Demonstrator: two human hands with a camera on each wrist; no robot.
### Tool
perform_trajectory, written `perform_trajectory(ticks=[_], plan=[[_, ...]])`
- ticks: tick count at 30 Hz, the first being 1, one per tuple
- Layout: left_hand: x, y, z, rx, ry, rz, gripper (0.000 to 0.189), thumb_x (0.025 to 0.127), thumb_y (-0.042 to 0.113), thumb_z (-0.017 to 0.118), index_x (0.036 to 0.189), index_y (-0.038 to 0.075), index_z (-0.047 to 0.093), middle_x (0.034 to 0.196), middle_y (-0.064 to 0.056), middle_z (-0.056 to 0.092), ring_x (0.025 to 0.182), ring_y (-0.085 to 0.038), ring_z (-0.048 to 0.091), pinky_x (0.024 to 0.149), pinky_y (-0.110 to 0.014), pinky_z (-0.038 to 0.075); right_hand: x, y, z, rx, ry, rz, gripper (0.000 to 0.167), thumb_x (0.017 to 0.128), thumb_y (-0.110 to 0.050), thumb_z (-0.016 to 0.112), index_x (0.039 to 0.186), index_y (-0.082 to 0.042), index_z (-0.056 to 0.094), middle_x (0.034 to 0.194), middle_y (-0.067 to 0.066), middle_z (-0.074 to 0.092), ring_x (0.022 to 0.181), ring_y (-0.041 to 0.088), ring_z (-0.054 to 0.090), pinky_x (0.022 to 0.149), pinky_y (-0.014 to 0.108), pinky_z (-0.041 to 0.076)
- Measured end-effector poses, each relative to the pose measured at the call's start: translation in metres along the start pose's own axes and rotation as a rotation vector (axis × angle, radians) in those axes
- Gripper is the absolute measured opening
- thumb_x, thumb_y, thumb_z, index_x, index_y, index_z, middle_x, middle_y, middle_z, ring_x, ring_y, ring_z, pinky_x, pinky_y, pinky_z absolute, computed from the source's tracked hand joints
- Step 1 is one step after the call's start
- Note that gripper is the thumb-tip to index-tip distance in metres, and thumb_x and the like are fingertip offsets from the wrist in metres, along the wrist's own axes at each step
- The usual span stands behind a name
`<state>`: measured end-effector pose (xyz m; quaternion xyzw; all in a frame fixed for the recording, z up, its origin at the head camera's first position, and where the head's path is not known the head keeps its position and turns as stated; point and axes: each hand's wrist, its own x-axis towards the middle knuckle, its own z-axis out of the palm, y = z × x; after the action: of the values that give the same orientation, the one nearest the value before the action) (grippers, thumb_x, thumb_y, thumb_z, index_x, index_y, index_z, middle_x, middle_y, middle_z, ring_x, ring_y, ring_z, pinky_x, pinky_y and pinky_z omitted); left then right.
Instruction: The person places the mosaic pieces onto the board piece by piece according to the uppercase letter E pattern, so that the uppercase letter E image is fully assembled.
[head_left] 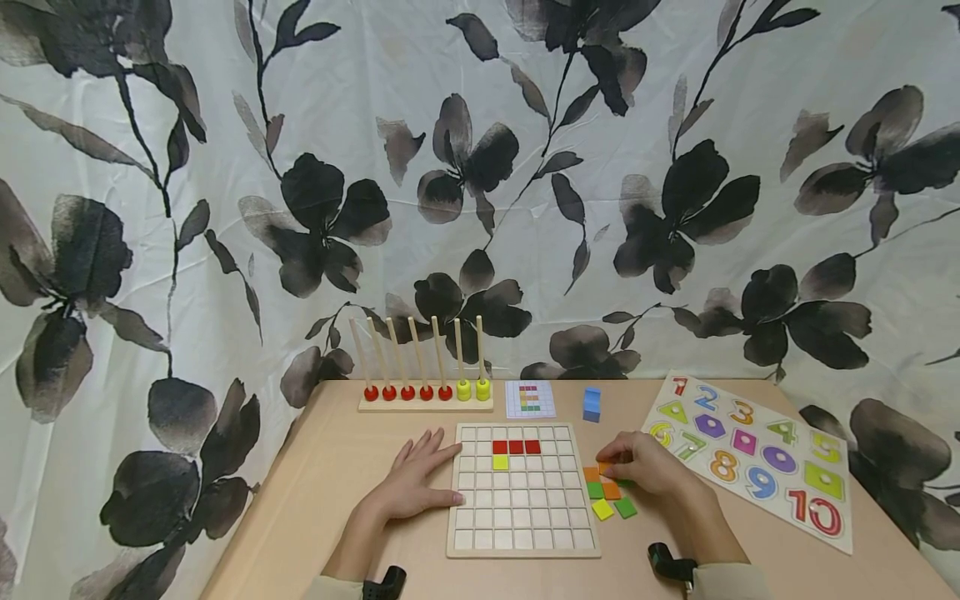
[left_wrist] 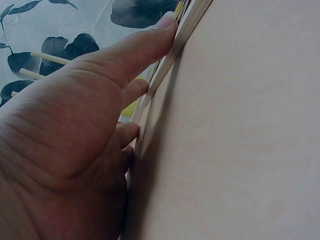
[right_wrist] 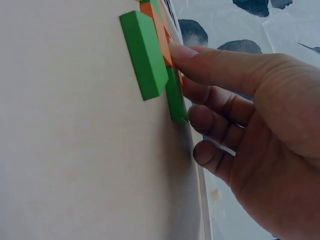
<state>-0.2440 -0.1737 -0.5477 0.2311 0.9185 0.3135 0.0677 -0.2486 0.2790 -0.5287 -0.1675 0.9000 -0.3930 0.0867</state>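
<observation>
A wooden grid board of pale squares lies on the table. Three red tiles sit in one row, with a yellow tile under the leftmost. My left hand rests at the board's left edge with its fingers spread, and its thumb touches the rim. To the right of the board, my right hand pinches an orange tile between thumb and fingers, over a loose group of tiles. The right wrist view shows green tiles beside the thumb. That group also holds a loose yellow tile.
Behind the board stand a peg counter with red and yellow beads, a pattern card and a blue block. A number and shape board lies at the right, beyond my right hand. A floral curtain hangs behind the table.
</observation>
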Motion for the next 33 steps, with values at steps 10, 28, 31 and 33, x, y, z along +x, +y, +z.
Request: perform_trajectory(ticks=[10, 28, 31, 33], plan=[[0.0, 0.0, -0.001, -0.007, -0.009, -0.002, 0.088, 0.084, 0.061, 0.079, 0.157, 0.024, 0.048, 0.173, -0.018, 0.019, 0.163, -0.04, 0.006, 0.128, -0.061, -0.003, 0.005, -0.005, 0.002, -0.016, 0.073, 0.038, 0.01, 0.093, -0.01, 0.077, 0.099, -0.015, 0.071, 0.086, 0.0, 0.062, 0.084, 0.019, 0.056, 0.068, 0.022, 0.048], [-0.002, 0.001, 0.0, 0.001, -0.008, 0.006, 0.087, 0.084, 0.06, 0.079, 0.157, 0.024, 0.048, 0.173, -0.019, 0.02, 0.162, -0.041, 0.008, 0.128, -0.063, -0.001, 0.016, -0.036, 0.007, 0.257, 0.224, -0.061, 0.031, 0.096, -0.004, 0.072, 0.127, 0.001, 0.068, 0.104, 0.011, 0.072, 0.085, 0.019, 0.068, 0.078, 0.018, 0.059], [-0.001, 0.001, -0.001, 0.004, -0.008, 0.002, 0.087, 0.084, 0.061, 0.078, 0.157, 0.025, 0.048, 0.173, -0.018, 0.02, 0.162, -0.041, 0.007, 0.128, -0.063, -0.001, 0.023, -0.051, 0.013, 0.305, 0.219, -0.093, 0.035, 0.096, -0.004, 0.073, 0.129, 0.004, 0.066, 0.108, 0.015, 0.073, 0.088, 0.024, 0.072, 0.08, 0.018, 0.06], [-0.001, 0.001, -0.001, 0.003, -0.008, 0.002, 0.087, 0.084, 0.061, 0.078, 0.157, 0.026, 0.048, 0.173, -0.019, 0.02, 0.162, -0.041, 0.007, 0.128, -0.063, -0.001, 0.027, -0.061, 0.017, 0.318, 0.217, -0.124, 0.034, 0.095, -0.004, 0.074, 0.128, 0.004, 0.067, 0.105, 0.016, 0.074, 0.087, 0.026, 0.073, 0.077, 0.018, 0.06]])
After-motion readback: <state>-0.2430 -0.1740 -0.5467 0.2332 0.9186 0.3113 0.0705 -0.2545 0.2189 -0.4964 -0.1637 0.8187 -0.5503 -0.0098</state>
